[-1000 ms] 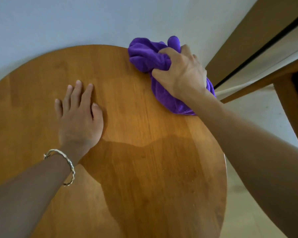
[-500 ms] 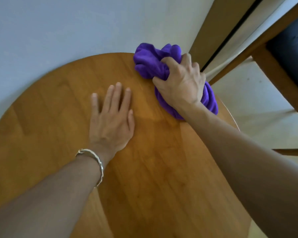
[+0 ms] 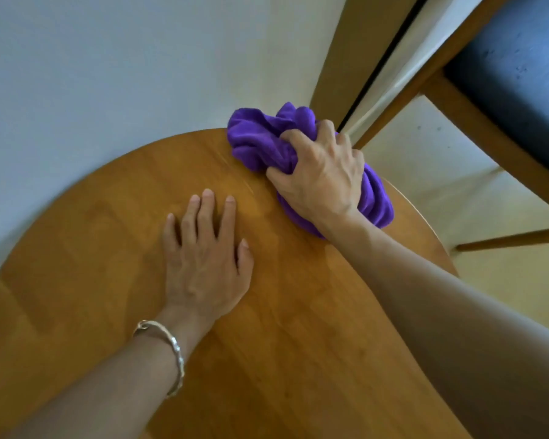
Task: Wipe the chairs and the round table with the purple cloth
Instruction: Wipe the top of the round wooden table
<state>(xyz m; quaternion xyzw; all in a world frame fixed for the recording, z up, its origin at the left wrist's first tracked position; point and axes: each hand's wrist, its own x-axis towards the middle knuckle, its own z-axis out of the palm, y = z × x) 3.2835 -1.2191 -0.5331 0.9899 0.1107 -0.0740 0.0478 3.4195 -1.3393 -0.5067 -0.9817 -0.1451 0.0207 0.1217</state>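
Resting flat with fingers spread, the left hand (image 3: pixel 203 261) presses palm-down on the round table (image 3: pixel 282 359), a silver bangle (image 3: pixel 167 353) circling its wrist. Farther out, the right hand (image 3: pixel 322 182) clenches the bunched purple cloth (image 3: pixel 260 144) against the tabletop at its far edge, near the pale wall (image 3: pixel 124 64). Beyond the rim to the right stands a wooden chair (image 3: pixel 488 137) with a dark blue seat.

My right hand (image 3: pixel 322 182) hides the purple cloth's (image 3: pixel 257 141) middle; the round table (image 3: pixel 298 343) and the chair (image 3: pixel 501 99) run off frame.
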